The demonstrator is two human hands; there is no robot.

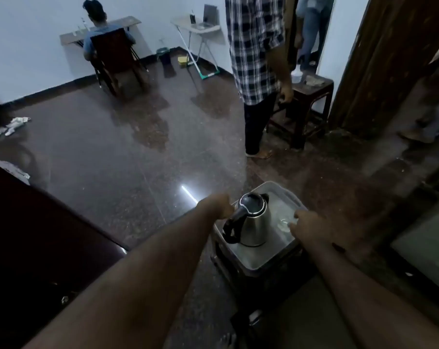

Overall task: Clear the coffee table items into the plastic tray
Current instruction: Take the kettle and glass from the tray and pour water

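A clear plastic tray (253, 260) rests on a small dark stool low in the view. A steel electric kettle (255, 224) with a black lid and handle stands upright inside it. My left hand (217, 205) is closed at the tray's left rim, right beside the kettle's handle. At the tray's right side, my right hand (307, 226) has its fingers on a small clear glass object (284, 222) lying in the tray. What the fingers grip is hard to make out in the dim light.
A dark table edge (49, 235) fills the lower left. A person in a checked shirt (256, 46) stands ahead beside a wooden stool (311, 102). Another person sits at a far desk (100, 31). A wooden door (379, 59) is at the right, and polished dark floor lies between.
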